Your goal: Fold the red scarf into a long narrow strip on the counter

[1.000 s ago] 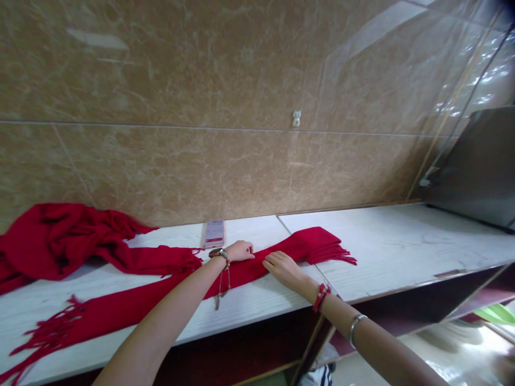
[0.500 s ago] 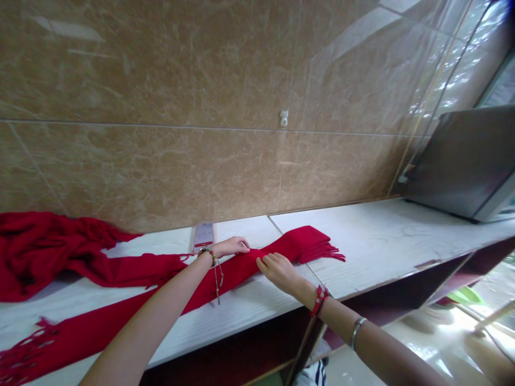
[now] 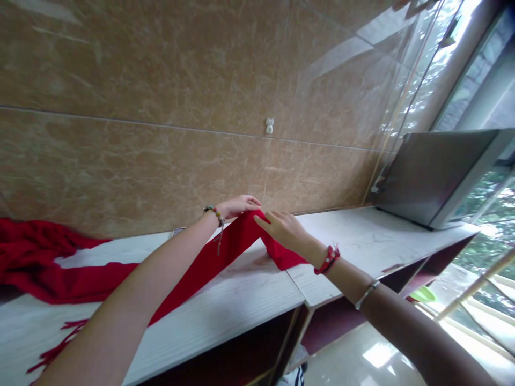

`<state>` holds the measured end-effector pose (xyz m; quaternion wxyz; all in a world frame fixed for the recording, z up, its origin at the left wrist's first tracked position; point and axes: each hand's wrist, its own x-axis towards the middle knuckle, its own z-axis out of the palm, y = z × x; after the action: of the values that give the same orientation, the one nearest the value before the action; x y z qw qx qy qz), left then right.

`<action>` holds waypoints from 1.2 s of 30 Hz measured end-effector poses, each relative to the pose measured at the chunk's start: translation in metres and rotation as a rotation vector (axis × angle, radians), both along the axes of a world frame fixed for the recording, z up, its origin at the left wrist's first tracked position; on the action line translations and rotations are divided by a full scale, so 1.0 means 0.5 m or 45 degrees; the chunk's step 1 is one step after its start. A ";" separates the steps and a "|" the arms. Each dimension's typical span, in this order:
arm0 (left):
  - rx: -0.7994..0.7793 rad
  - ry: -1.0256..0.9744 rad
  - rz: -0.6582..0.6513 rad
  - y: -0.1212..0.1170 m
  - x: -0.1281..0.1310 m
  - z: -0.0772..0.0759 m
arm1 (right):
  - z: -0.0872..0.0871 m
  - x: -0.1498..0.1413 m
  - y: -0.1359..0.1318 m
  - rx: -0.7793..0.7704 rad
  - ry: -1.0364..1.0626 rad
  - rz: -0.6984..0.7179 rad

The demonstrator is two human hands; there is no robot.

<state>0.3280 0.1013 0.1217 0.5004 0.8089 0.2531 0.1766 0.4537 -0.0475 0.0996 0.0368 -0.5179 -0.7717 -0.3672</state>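
2 hands (image 3: 284, 229) on 1 red scarf (image 3: 236, 240)

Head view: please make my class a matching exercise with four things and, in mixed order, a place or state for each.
1. Scarf at the left hand and right hand
2. Silver bangle
3. Cat-shaped ornament
4. Grey box

A. On the tiled wall
B. On the white counter
C. Raised in a peak
D. Around the right forearm

Pairs: 1-C, 2-D, 3-A, 4-B
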 end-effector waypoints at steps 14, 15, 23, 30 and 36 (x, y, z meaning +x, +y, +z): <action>0.853 0.465 0.116 -0.136 0.178 -0.195 | -0.171 0.267 0.011 -0.458 0.222 -0.481; 0.941 0.531 0.091 -0.151 0.162 -0.215 | -0.186 0.273 0.013 -0.476 0.275 -0.465; 1.101 0.626 0.039 -0.171 0.146 -0.214 | -0.214 0.314 0.024 -0.476 0.536 -0.209; 1.196 0.639 -0.001 -0.164 0.199 -0.235 | -0.196 0.363 0.025 -0.726 0.606 -0.179; 1.264 0.712 -0.064 -0.160 0.195 -0.248 | -0.149 0.335 0.063 -0.453 0.725 -0.170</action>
<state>0.4256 0.0212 -0.0023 -0.0215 0.9688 0.2432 0.0417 0.6212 -0.0161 0.0251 0.1358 -0.6473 -0.7468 -0.0693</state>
